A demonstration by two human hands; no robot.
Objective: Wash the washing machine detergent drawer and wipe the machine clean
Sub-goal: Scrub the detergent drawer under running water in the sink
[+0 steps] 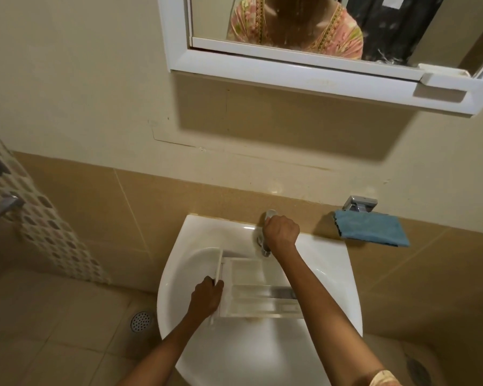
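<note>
Left hand (207, 296) is what I am seeing first from the head camera; it is curling shut around the white front panel of the detergent drawer (257, 291), fingers wrapping the panel's edge; the drawer is lying inside the basin of the white sink (326, 263), its clear compartments facing up and its panel end pointing to my left. Right hand (281, 229) is reaching forward and closing in a fist over the handle of the chrome tap (264, 245) at the back rim of the sink; the spout is pointing down just beside the far corner of the drawer; I cannot tell whether water is running. Off to the right, a blue cloth (371, 228) is hanging folded over a wall holder, well apart from both hands; above it all, a white-framed mirror (304, 71) is hanging on the wall.
</note>
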